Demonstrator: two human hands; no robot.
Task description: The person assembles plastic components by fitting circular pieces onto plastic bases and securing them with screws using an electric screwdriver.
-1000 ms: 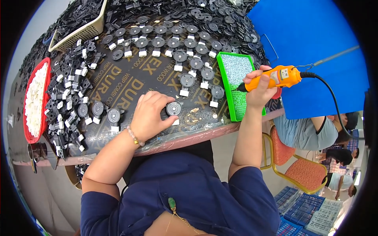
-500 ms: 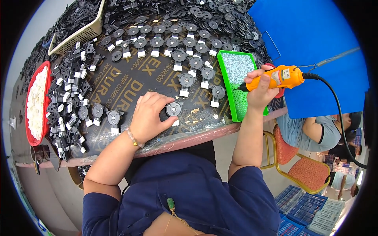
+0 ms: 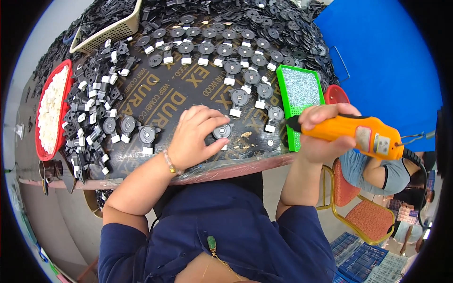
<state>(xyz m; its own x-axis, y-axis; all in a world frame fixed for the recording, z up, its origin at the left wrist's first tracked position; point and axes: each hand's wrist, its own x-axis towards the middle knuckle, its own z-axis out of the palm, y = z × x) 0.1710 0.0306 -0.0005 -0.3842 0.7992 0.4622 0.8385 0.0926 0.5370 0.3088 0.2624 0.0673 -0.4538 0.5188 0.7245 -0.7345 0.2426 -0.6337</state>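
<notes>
My left hand (image 3: 196,139) rests on the table near its front edge. Its thumb and fingers curl around a black round wheel part (image 3: 222,131) with a metal centre and a white end piece just below it. In my right hand (image 3: 325,134) is an orange electric screwdriver (image 3: 356,135), its black nose pointing left above the near part of a green tray (image 3: 289,109). Small silvery screws fill the tray's far part. The screwdriver's tip is hard to make out against the tray. Similar wheel parts (image 3: 239,97) with white ends stand in curved rows beyond my left hand.
At left are a red basket (image 3: 66,101) of white pieces and a heap of black-and-white parts (image 3: 89,113). A beige basket (image 3: 106,35) and piles of black parts (image 3: 292,28) lie at the back. A red bowl (image 3: 336,94) sits behind the tray; chairs (image 3: 368,212) and people are at right.
My right hand has brought the screwdriver lower and closer to me, and it looks larger. My left hand keeps its hold on the wheel part. The whole view has shifted slightly.
</notes>
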